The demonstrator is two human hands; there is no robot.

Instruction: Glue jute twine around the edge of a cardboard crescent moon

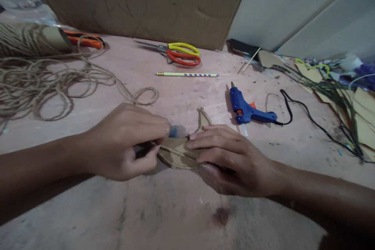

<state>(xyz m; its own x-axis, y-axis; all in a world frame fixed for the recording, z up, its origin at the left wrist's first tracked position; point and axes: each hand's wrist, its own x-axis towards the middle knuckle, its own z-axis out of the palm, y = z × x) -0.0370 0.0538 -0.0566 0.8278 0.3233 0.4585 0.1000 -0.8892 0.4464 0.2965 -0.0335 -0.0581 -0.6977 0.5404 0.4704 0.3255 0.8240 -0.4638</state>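
Note:
A curved cardboard cutout [181, 147] with a narrow, tail-like tip lies on the table between my hands. Twine [178, 153] runs along its lower rim and across its face. My left hand [129, 142] is closed at the cutout's left end, pinching the twine between thumb and fingers. From the right, my right hand [234, 160] grips the cutout, its fingers over the top and its thumb low by the edge. The cutout's left tip and part of its right side are hidden under my hands.
Loose twine [55, 82] trails from a spool [29, 41] at left, near an orange-handled tool [88, 41]. Scissors [178, 52], a pencil [187, 74] and a blue glue gun [249, 109] with a black cord lie beyond my hands. A cardboard panel [140, 4] stands behind; scraps [366, 113] crowd the right.

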